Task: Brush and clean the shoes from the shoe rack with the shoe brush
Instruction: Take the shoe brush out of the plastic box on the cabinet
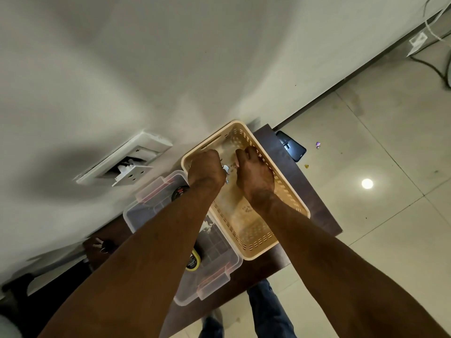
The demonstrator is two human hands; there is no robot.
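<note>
Dark table (288,167) holds a tan basket (288,201); both hands dig inside. Left hand (206,168) pinches something small and shiny; right hand (253,174) is curled, grip unclear; no brush here, so the basket might tip.

Dark wooden table (288,167) against a pale wall, holding two containers.
A beige perforated basket (288,198) sits on the table, touching a clear plastic box (136,215) holding round tins. A black phone (291,146) lies at the table's far edge. A broken wall socket (127,162) hangs open nearby.
</note>
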